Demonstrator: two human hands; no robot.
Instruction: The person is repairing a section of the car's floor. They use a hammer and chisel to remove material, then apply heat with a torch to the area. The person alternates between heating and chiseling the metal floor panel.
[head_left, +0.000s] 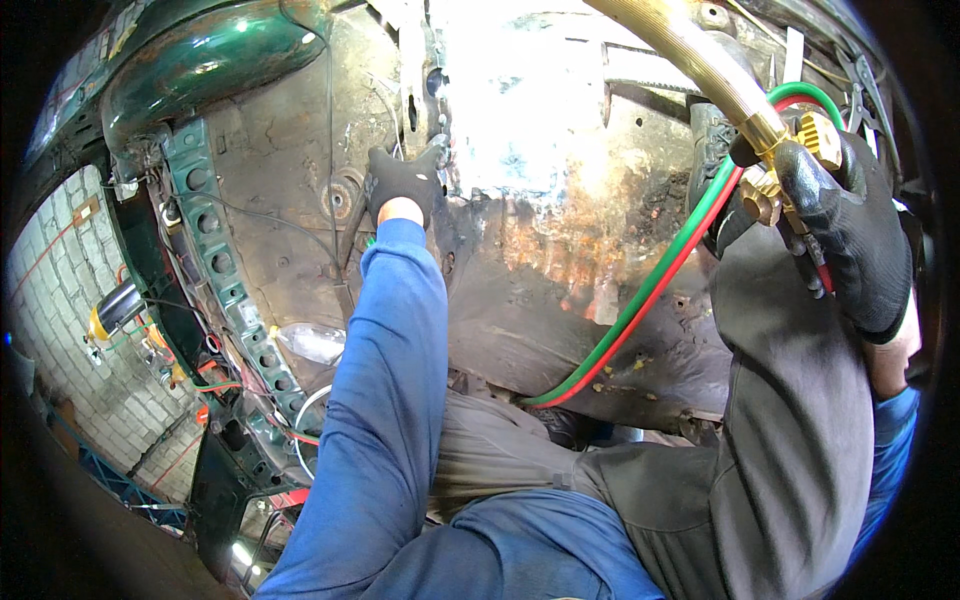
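Note:
My left hand point(404, 184), in a black glove, reaches forward to the raised metal seam point(411, 100) of a vehicle floor. Its thumb and forefinger are apart and it rests against the metal; the other fingers are partly hidden. A thin wire runs down toward it. At the far right, my right hand point(850, 225), also gloved, is closed around a gas torch point(765, 195) with brass fittings. A thick ribbed brass-coloured tube point(700, 55) extends up and left from the fittings. Joined green and red hoses point(655, 292) loop from beside the torch down to the floor panel.
Bright glare covers the upper middle floor panel point(535, 110), with scorched, rusty metal below it. A perforated green sill point(222, 262) runs along the left, with a clear plastic bottle point(312, 342) beside it. Beyond are a work lamp point(117, 308) and a white brick wall point(60, 260).

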